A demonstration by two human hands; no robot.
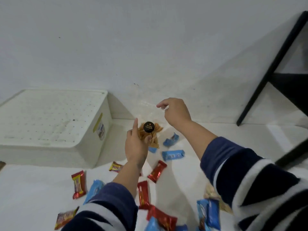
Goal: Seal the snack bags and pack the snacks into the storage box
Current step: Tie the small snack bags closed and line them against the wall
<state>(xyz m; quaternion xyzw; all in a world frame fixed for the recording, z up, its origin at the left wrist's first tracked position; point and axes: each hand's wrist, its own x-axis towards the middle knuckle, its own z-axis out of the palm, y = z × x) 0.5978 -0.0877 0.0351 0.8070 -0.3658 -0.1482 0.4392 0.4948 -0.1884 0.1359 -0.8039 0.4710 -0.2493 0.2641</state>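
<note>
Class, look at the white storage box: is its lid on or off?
On. The storage box shows a flat dotted lid covering its top; no snacks inside visible.

Plain room of a home, bare white wall (150, 39), white floor (33, 197) strewn with wrapped snacks, lidded white storage box (50, 120) against the wall, black furniture frame (273, 69) well right of the box

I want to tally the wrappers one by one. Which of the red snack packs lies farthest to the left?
The red snack pack with a yellow stripe, lying alone near the storage box's front corner. The other red ones lie farther right, by the left sleeve.
</note>
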